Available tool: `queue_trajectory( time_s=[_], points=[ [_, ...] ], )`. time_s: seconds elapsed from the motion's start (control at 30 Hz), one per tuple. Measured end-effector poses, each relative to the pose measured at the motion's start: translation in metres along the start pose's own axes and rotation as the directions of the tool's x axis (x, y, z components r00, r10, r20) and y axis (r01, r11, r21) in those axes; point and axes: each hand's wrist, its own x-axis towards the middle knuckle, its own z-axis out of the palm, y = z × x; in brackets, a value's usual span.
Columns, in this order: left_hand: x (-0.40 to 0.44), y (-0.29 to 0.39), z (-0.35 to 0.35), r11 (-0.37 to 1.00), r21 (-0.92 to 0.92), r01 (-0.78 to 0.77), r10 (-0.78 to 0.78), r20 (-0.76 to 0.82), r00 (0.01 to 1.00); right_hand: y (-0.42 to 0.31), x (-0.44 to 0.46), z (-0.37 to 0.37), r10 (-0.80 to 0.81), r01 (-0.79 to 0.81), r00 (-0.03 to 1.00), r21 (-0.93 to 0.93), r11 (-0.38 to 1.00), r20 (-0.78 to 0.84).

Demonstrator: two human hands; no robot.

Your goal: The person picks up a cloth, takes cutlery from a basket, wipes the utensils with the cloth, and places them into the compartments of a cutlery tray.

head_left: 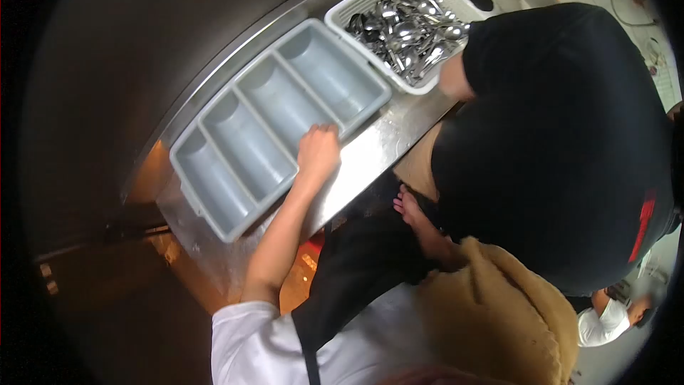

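My left hand (319,153) is closed over the near rim of a grey cutlery tray (235,85), by one of its dividers. The tray has several long, rounded compartments with nothing lying in them. My right hand (407,204) hangs lower, beside my dark apron (360,253) and away from the tray. Its fingers look loosely stretched out, with nothing seen in them. Beyond the tray stands a white basket (342,16) heaped with metal spoons (407,31) and other cutlery.
Both containers rest on a metal counter (360,160). A co-worker in a black shirt (548,142) leans in at the right, one arm beside the basket. Tan cloth (491,314) covers the lower right. Another person in white (602,324) is farther back.
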Motion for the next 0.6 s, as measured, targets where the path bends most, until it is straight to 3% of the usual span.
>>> queue_trajectory(
  time_s=[0.6],
  points=[
    [0.039,0.006,0.004,0.998,0.031,-0.060,0.058,0.079,0.995,-0.053,0.029,0.000,-0.198,0.198,0.980,-0.027,0.980,-0.020]
  ],
)
